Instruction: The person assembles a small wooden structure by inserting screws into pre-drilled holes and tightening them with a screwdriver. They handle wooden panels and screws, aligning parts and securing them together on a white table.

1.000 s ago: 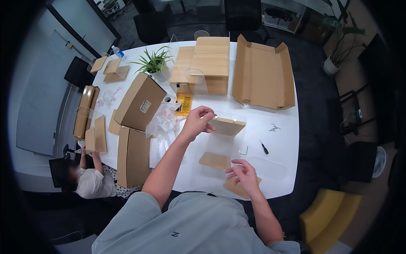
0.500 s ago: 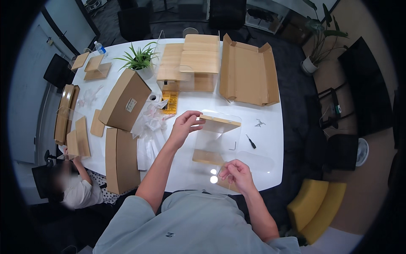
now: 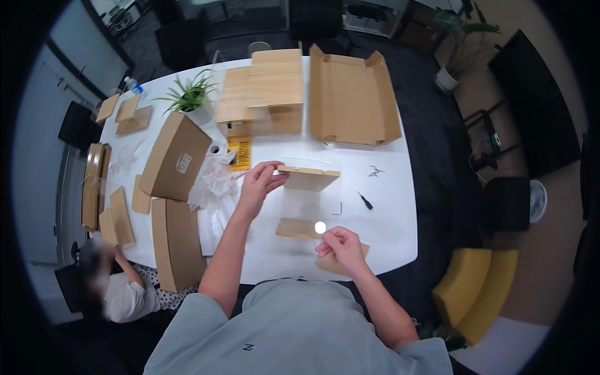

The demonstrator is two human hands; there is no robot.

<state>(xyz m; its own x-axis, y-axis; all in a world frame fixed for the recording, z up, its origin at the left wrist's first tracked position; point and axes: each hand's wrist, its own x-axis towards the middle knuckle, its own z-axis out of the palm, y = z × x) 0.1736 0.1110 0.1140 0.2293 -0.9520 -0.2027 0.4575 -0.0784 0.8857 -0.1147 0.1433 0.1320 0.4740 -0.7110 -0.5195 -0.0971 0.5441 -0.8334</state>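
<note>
My left hand (image 3: 261, 185) grips the left end of a light wooden board (image 3: 310, 179). That board stands on edge at the far part of a clear acrylic panel (image 3: 306, 203) on the white table. A second wooden strip (image 3: 300, 229) is at the panel's near end. My right hand (image 3: 342, 249) is closed in a pinch close to this strip, above another wooden piece (image 3: 337, 264). Whatever its fingertips hold is too small or hidden. An L-shaped hex key (image 3: 339, 209) lies by the panel, with a black-handled screwdriver (image 3: 365, 200) and small metal parts (image 3: 375, 170) farther right.
Brown cardboard boxes (image 3: 176, 156) and crumpled plastic wrap (image 3: 215, 181) lie to the left. An open carton (image 3: 355, 94), assembled wooden shelves (image 3: 275, 78) and a potted plant (image 3: 189, 97) occupy the far side. Another person (image 3: 128, 294) sits at the left, handling wooden pieces.
The view has turned slightly, so most table things sit farther left in it. My left hand keeps its hold on the board. My right hand stays pinched, a little nearer the wooden strip.
</note>
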